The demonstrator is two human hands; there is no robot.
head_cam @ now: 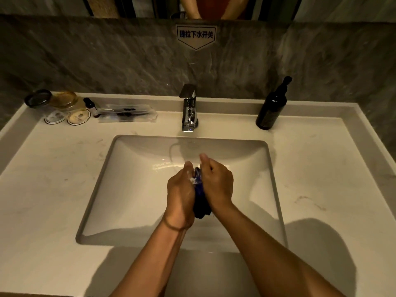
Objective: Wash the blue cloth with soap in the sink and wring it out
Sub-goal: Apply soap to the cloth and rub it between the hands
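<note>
Grey veined stone backs a pale, smooth counter [53,189] spreading wide either side of the hands. Beneath them lies a rectangular white sink [132,189], chrome tap [189,110] beyond. Left hand [180,194] and right hand [217,185] clench the bunched, soapy blue cloth [200,202] between them.

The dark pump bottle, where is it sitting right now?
In the head view, the dark pump bottle stands upright on the counter at the back right, to the right of the faucet and behind the sink.
</note>
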